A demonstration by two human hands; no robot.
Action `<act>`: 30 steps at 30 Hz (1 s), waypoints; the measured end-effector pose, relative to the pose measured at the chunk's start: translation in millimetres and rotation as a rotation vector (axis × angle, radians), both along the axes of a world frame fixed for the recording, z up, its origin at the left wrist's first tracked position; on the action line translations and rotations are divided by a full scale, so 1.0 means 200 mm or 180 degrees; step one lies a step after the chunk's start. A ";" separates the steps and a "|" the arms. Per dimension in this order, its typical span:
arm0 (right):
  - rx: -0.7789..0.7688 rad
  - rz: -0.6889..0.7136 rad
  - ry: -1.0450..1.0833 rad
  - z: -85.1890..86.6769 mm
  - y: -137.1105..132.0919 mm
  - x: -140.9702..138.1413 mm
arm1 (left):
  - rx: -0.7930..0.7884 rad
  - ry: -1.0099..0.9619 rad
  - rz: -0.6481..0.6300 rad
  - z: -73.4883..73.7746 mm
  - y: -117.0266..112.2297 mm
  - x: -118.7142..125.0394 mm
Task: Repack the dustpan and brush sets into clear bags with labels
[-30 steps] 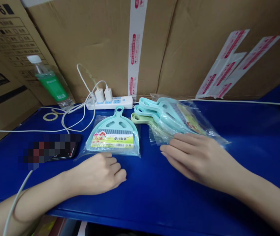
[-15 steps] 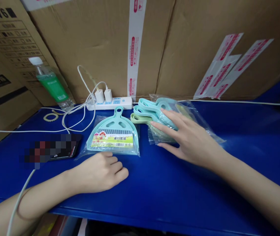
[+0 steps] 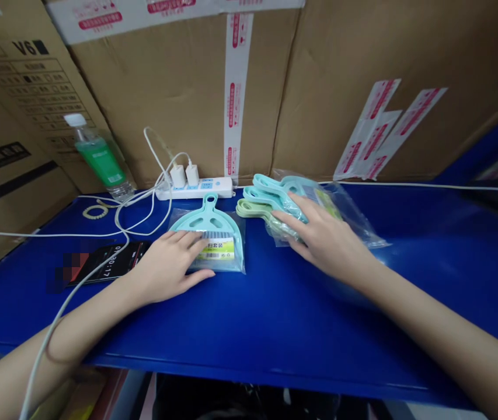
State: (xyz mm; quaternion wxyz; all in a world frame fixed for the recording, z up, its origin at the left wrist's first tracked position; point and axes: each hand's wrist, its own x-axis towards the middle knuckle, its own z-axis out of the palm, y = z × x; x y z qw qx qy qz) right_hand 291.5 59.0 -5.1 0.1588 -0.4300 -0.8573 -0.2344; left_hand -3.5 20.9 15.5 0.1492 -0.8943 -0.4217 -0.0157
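A single teal dustpan set point(image 3: 213, 224) in a clear bag lies on the blue table point(image 3: 253, 315). My left hand point(image 3: 170, 265) rests flat on its lower left part, fingers stretched out over the label. To the right lies a pile of bagged dustpan sets point(image 3: 275, 201), teal and pale green, handles pointing left. My right hand point(image 3: 323, 236) lies on top of that pile, fingers spread and pressing down on the bags.
A white power strip point(image 3: 196, 188) with two chargers and loose cables sits at the back. A phone point(image 3: 108, 262) lies left of my left hand, a green-labelled bottle point(image 3: 97, 154) and a bead bracelet point(image 3: 93, 211) beyond it. Cardboard boxes point(image 3: 319, 76) wall the back.
My left hand went from a loose fist on the table up onto the single dustpan bag, opening flat. My right hand slid forward from the pile's near edge onto its top.
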 end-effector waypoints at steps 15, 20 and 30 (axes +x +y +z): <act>0.0669 -0.0228 0.0351 -0.04 0.06 0.08 | 0.0647 -0.0083 -0.0763 -0.09 -0.13 0.09; 0.0682 -0.0175 0.0562 -0.06 0.05 0.07 | -0.0425 -0.1007 -0.1104 -0.04 -0.16 0.10; 0.0276 0.1201 0.0429 0.07 -0.12 -0.13 | -0.0811 -0.0931 -0.0644 0.00 -0.02 -0.01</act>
